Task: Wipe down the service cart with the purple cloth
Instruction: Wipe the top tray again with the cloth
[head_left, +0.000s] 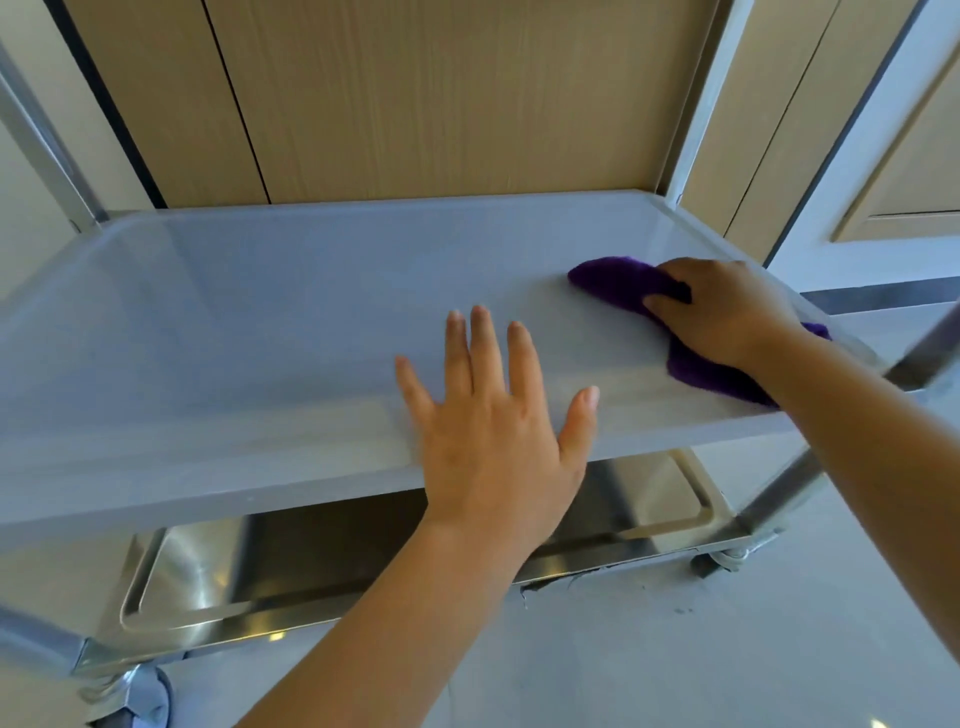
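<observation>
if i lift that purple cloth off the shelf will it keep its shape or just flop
Likely it flops: the purple cloth lies bunched and folded under the right hand, so it looks soft. It probably weighs little, being thin fabric. On the smooth cart shelf it should slide easily when pushed.

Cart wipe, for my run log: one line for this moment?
right hand grips cloth | left hand flat on cart shelf

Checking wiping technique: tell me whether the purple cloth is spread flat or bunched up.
Bunched. The purple cloth lies crumpled under the right hand, whose fingers curl over it on the cart shelf.
</observation>
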